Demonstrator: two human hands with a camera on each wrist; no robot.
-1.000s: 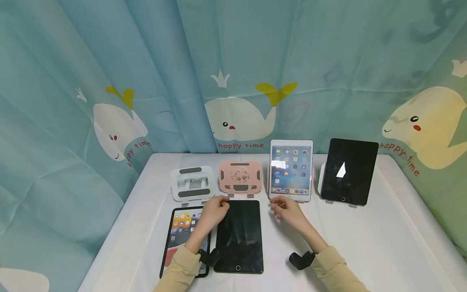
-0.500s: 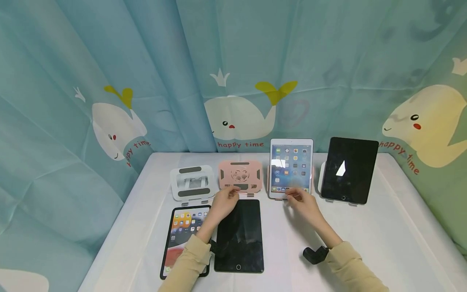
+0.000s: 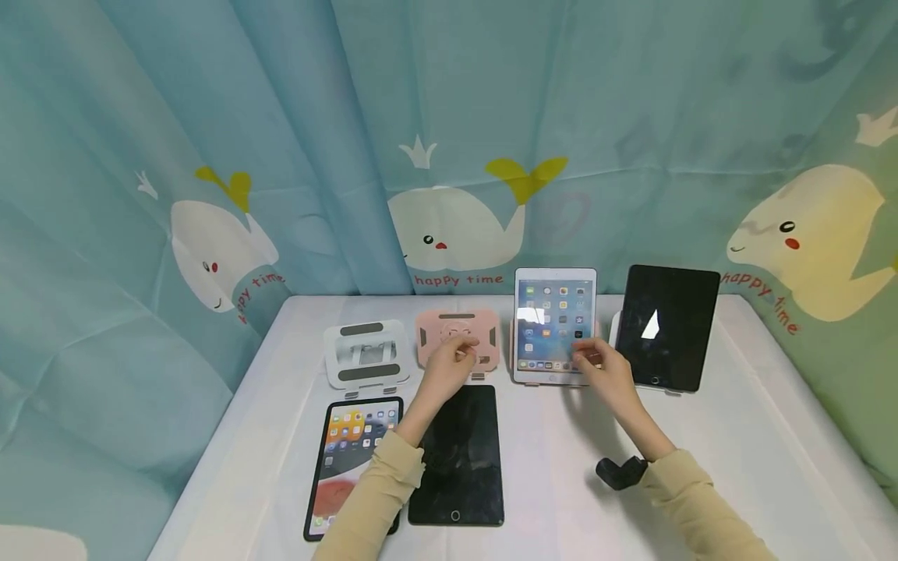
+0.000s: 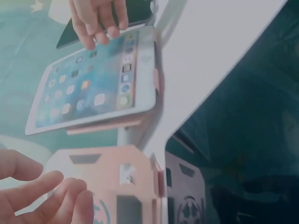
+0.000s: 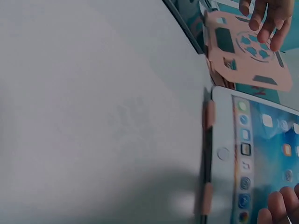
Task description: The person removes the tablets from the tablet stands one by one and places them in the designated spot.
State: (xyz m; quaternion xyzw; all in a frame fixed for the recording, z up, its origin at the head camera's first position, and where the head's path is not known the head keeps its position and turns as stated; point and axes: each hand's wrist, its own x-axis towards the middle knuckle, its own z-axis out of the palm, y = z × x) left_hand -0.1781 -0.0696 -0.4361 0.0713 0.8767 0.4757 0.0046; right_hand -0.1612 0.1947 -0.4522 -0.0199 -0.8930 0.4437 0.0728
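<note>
Just right of the pink stand [image 3: 445, 325], the white tablet [image 3: 554, 327] leans back upright, its long axis running up and away from the person, its round button [image 3: 553, 379] at the low near end above pink clips [image 5: 211, 113]. Its glossy white border frames a lit blue screen with small icons and a patch of glare. The left hand [image 3: 449, 366], fingers loosely bent and free, is in front of the pink stand, while the right hand [image 3: 605, 372], apart from it and likewise free, hangs before the tablet's lower right screen; whether its fingertips touch cannot be told.
</note>
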